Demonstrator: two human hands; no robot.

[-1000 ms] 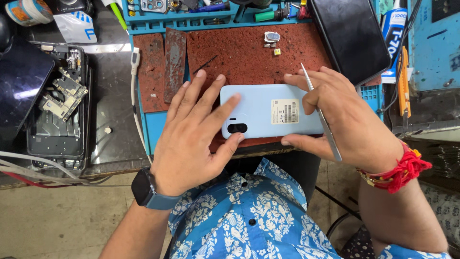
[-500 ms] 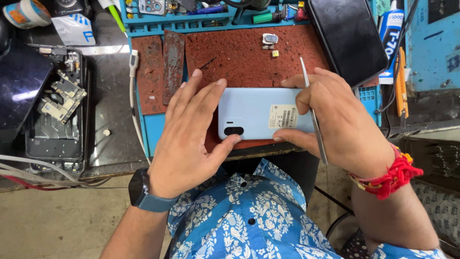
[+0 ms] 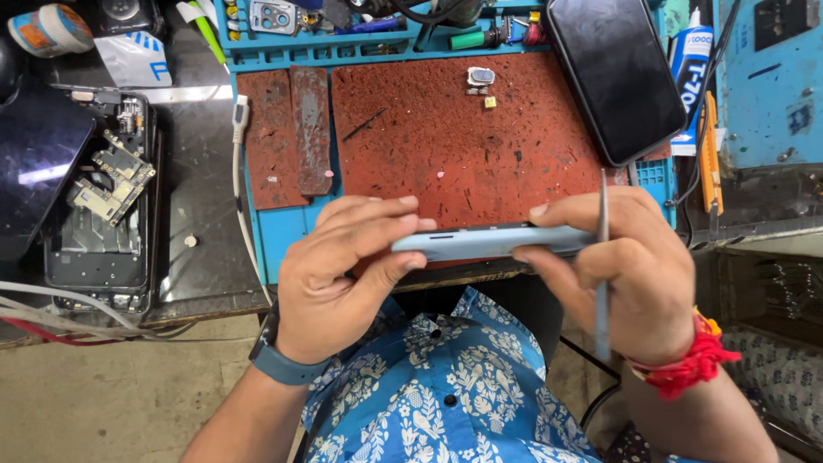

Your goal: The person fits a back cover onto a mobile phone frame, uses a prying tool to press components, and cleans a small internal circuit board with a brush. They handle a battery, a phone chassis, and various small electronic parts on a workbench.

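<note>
Light-blue phone (image 3: 489,241) held edge-on above the near edge of the desk (image 3: 206,266), level, between both hands. Left hand (image 3: 343,279): fingers (image 3: 381,210) curled over the top of the phone's left end, thumb pressed underneath, clamped on it. Right hand (image 3: 626,274): fingers (image 3: 566,208) and thumb closed on the phone's right end; also pinching thin metal tweezers (image 3: 602,266), which stand near-upright across the hand, tip pointing away from the body. Blue watch (image 3: 279,360) on left wrist, red thread band (image 3: 694,360) on right wrist. Blue floral shirt (image 3: 446,386) at frame bottom.

Behind the phone: worn red work mat (image 3: 463,137) set on a blue mat (image 3: 283,231). Small metal part (image 3: 480,77) and a tiny yellow piece (image 3: 490,102) lying on the red mat, far side, well apart from the hands. Dark phone (image 3: 613,73), screen up, tilted at the mat's right corner. White glue tube (image 3: 690,86) just right of it. White cable (image 3: 240,189) running down the left edge of the blue mat.

Left part of desk: opened phone body (image 3: 99,223) with loose circuit boards (image 3: 111,176) resting on it; dark glass panel (image 3: 39,163) just beside, overlapping its left edge. Tape roll (image 3: 51,28) at far left corner. Bundle of wires (image 3: 60,313) along the desk's near left edge.
</note>
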